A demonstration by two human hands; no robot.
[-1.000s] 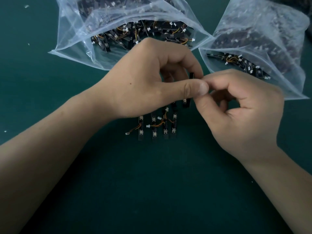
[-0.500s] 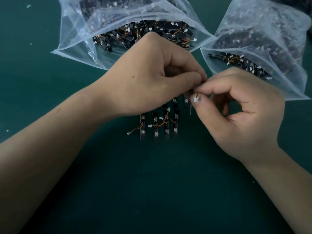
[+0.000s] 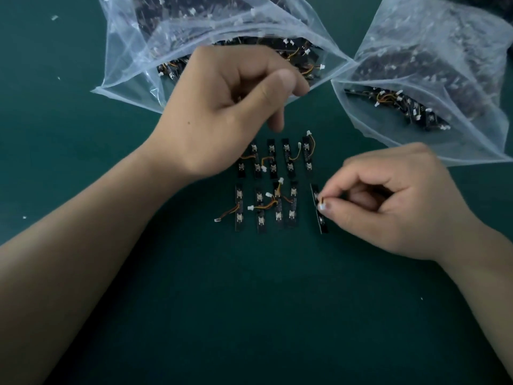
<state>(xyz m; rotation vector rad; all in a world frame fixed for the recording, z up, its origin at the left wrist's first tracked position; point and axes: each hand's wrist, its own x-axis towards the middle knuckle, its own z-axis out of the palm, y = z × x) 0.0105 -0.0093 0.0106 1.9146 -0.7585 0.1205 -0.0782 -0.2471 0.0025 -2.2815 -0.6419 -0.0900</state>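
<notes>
Worktop (image 3: 249, 301), covered in dark green, filled the whole view. Two clear plastic bags lay open at its far side. The left bag (image 3: 130, 51) and the right bag (image 3: 458, 79) sat just beside each other, and both were stuffed with black button boards, orange-yellow leads and white plugs.

The left hand (image 3: 219, 112) hung above the mouth of the left bag and the far row of boards. It was blurred. Its grip was slack, with the fingers loosely curled, the thumb pointing down and nothing held.

The right hand (image 3: 402, 201) was nearer and to the right, in front of the right bag. Its grip was pressed together, thumb and forefinger pinching one button board (image 3: 322, 223) at its white plug (image 3: 322, 207).

That board stood at the right end of the near row (image 3: 259, 207), slightly tilted and a little apart from its neighbour. Whether it touched the worktop could not be told.

The far row (image 3: 272, 159) lay just beyond the near one. The narrow strips in both rows ran parallel, and their leads curled between them.

White flecks (image 3: 54, 18) dotted the far left of the worktop.
</notes>
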